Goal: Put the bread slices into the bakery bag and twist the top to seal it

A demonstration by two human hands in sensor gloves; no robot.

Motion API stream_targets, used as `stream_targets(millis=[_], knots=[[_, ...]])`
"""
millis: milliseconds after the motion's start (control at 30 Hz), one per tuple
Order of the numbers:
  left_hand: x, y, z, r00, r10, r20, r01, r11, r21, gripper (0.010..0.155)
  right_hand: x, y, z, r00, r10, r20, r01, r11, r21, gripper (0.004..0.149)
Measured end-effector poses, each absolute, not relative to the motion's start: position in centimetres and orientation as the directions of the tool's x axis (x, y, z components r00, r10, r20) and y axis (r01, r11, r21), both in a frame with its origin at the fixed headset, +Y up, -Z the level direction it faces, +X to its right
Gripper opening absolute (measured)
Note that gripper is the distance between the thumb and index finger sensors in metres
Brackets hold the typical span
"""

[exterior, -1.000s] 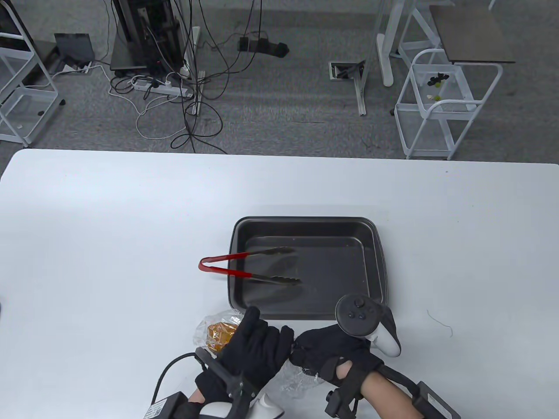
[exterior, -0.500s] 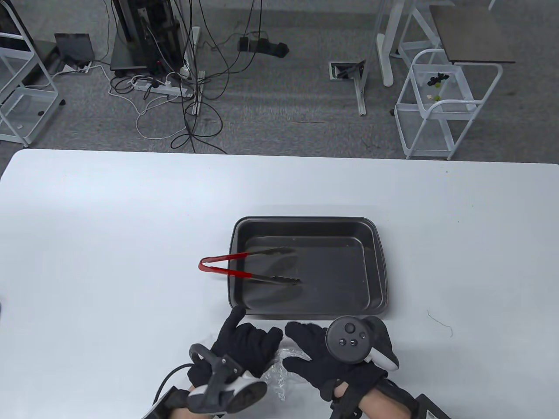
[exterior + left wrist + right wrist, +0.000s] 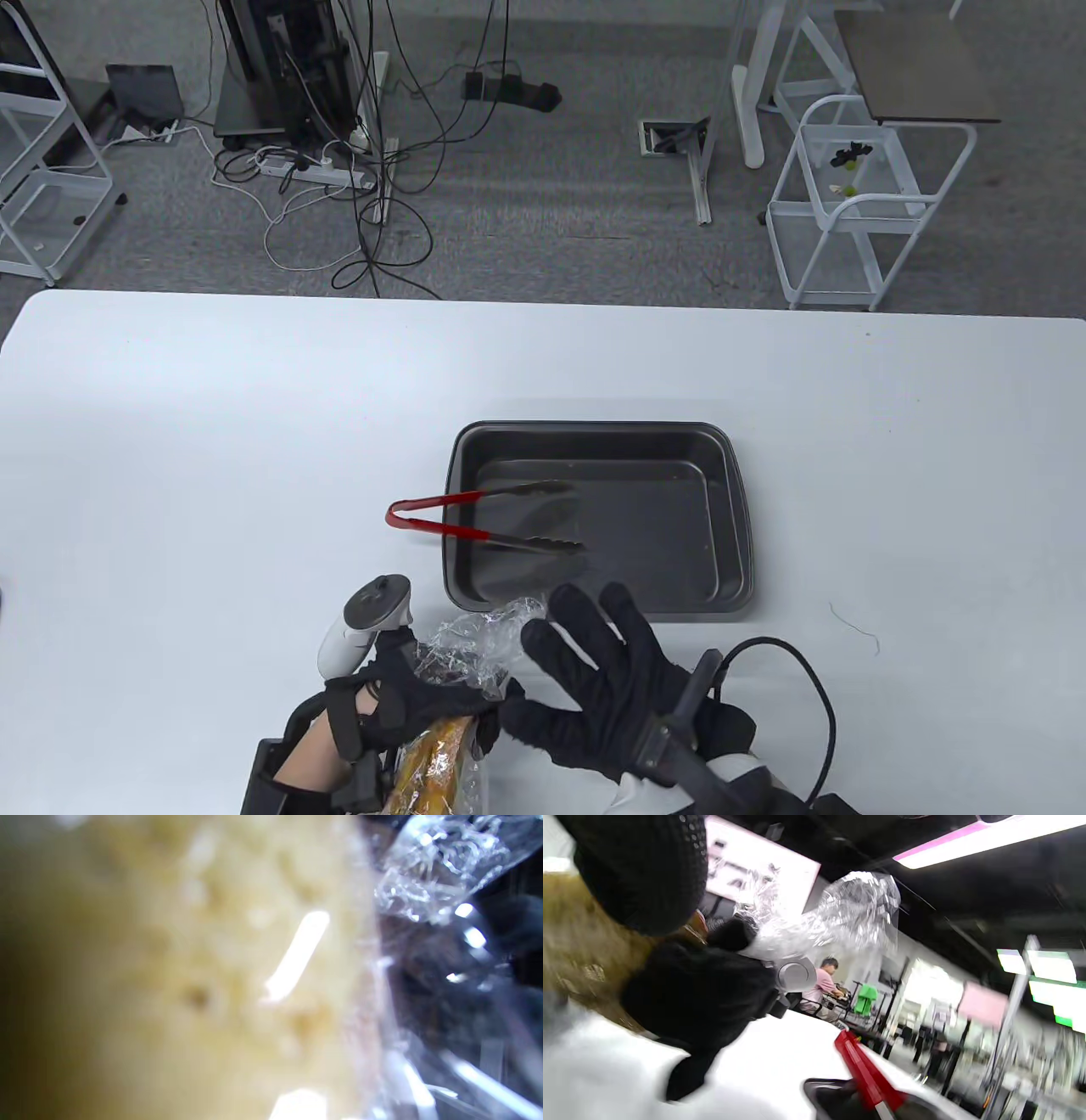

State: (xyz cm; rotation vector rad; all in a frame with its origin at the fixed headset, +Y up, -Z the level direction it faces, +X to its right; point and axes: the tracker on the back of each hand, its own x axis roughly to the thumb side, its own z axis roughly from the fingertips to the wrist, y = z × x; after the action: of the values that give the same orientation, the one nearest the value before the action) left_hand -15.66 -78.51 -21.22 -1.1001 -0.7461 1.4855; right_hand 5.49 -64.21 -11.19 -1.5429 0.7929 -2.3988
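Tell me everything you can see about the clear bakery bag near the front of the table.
The bakery bag is thin, clear, crinkly plastic that catches the light. It lies near the table's front edge, just in front of the dark baking tray. Golden-brown bread shows through its lower part. The left hand grips it around the neck, and the loose top fans out crumpled above the fingers. The right hand is beside it, fingers spread; whether it touches the plastic is unclear.

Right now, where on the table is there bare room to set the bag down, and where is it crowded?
Bare: the wide white stretch left of the tongs, the strip beyond the baking tray, and the tabletop right of it. Crowded: the near edge, where the left hand grips the bag of bread beside the spread right hand.
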Motion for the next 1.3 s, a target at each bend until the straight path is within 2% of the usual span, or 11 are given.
stream_targets(millis=[133,333,500,633,733,833,933,1033,1100,1167,1300], knots=[[-14.1,-79.3,-20.9,0.087,0.963,-0.254,-0.313,-0.216,-0.925,0.052,3.0,-65.4,-10.0,-0.248,-0.743,0.622,0.086,-0.656,-0.750,0.118],[-12.8,-78.5,-20.2,0.125,0.967,-0.220,-0.246,-0.184,-0.951,0.053,2.1,-66.9,-11.1,-0.138,-0.813,0.565,0.159,-0.582,-0.798,0.115],[-12.2,-78.9,-19.6,0.149,0.963,-0.223,-0.214,-0.189,-0.959,0.054,2.2,-67.7,-10.4,-0.048,-0.783,0.620,-0.062,-0.617,-0.784,0.074],[-12.6,-79.1,-20.2,0.160,0.962,-0.224,-0.245,-0.181,-0.952,0.054,1.7,-67.5,-10.1,-0.090,-0.731,0.676,0.076,-0.682,-0.727,0.054],[-13.3,-78.3,-21.1,0.273,0.957,-0.095,-0.304,-0.008,-0.953,0.054,0.7,-67.5,-10.3,-0.199,-0.596,0.778,0.236,-0.800,-0.553,0.052],[-13.6,-76.6,-20.9,0.344,0.936,0.070,-0.319,0.186,-0.929,0.055,0.6,-67.2,-11.6,-0.404,-0.292,0.867,0.223,-0.950,-0.217,0.051],[-14.3,-73.9,-20.3,0.371,0.875,0.310,-0.362,0.444,-0.820,0.057,1.9,-66.9,-13.9,-0.566,0.120,0.815,0.019,-0.987,0.158,0.050],[-14.7,-71.5,-19.2,0.426,0.771,0.473,-0.410,0.631,-0.659,0.057,3.3,-67.1,-15.9,-0.605,0.421,0.676,-0.194,-0.901,0.388,0.050],[-14.3,-70.5,-18.3,0.503,0.645,0.576,-0.390,0.763,-0.515,0.057,3.7,-67.2,-16.4,-0.628,0.472,0.619,-0.226,-0.872,0.435,0.050],[-13.7,-70.0,-17.2,0.585,0.452,0.673,-0.333,0.891,-0.310,0.056,3.6,-67.3,-16.7,-0.665,0.418,0.619,-0.197,-0.898,0.394,0.050],[-12.2,-69.9,-15.2,0.698,0.095,0.710,-0.220,0.972,0.087,0.051,4.3,-68.2,-17.7,-0.718,0.520,0.462,-0.293,-0.828,0.477,0.050]])
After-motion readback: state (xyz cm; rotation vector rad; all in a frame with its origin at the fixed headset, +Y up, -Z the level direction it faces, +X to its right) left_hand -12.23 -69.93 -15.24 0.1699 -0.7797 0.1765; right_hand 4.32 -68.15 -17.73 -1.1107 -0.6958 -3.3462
